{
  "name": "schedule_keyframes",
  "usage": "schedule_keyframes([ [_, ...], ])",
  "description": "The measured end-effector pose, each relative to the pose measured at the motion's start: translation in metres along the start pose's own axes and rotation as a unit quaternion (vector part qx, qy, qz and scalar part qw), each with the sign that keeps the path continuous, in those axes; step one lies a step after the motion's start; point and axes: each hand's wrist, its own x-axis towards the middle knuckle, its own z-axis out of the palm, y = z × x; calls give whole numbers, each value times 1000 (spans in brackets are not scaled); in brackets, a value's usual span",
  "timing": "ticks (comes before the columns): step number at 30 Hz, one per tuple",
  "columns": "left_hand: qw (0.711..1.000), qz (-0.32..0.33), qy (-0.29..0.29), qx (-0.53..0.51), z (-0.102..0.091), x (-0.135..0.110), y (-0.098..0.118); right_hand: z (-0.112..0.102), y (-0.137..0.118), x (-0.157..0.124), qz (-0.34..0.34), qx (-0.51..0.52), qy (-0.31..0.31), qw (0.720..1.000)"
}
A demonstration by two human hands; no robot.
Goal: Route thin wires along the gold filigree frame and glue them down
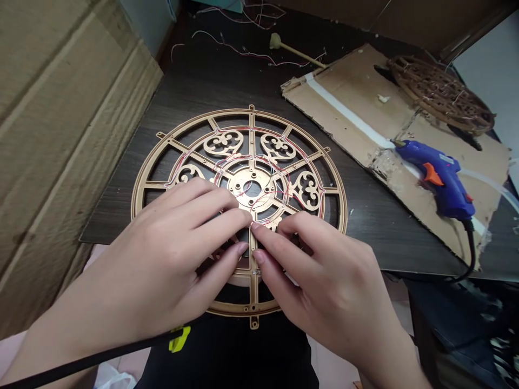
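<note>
A dark wood-grain counter [194,92] carries everything, with a tall cardboard box [52,135] standing against its left edge. A flattened sheet of cardboard [357,102] lies toward the right edge, running from the far side toward the near right corner, with a white strip along it. At the middle of the near edge rests a round gold fretwork frame [162,141], flat on the counter and overhanging that edge slightly; it has spokes, scroll ornaments and a hub with small holes, and thin red and pale wires [284,186] are threaded around its inner ring. The left hand [162,265] lies over the frame's near left part, its fingers [219,224] stretched forward and close together, the tips pressing down near the hub. The right hand [336,286] covers the near right part, its fingers [267,237] drawn narrow, thumb and forefinger pinching something fine at a spoke, most likely a wire, though it is too small to tell. The fingertips of both hands nearly meet. A second, darker fretwork disc [441,92] lies at the far right corner, partly on the cardboard. A blue glue gun [441,178] with an orange trigger rests on the cardboard near the right edge, its black cord hanging over the near side. A small stick with a pale knob [292,47] lies near the far edge among loose wire offcuts [231,46].
</note>
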Motion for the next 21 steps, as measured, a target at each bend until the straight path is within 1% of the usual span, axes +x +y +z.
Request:
schedule_keyframes([
  [3,1000,-14,5,-7,0,-1,0,0,0,1,4,2,-11,1000],
  [8,1000,-4,7,-1,0,-1,1,0,0,-1,5,-1,-14,1000],
  [12,1000,-27,3,-15,1,0,1,0,0,-4,11,0,-9,1000],
  [16,1000,-19,12,-12,2,0,1,0,0,-6,12,-2,-9,1000],
  [21,1000,-9,9,-6,0,0,0,1,1,-9,25,22,-8,999],
])
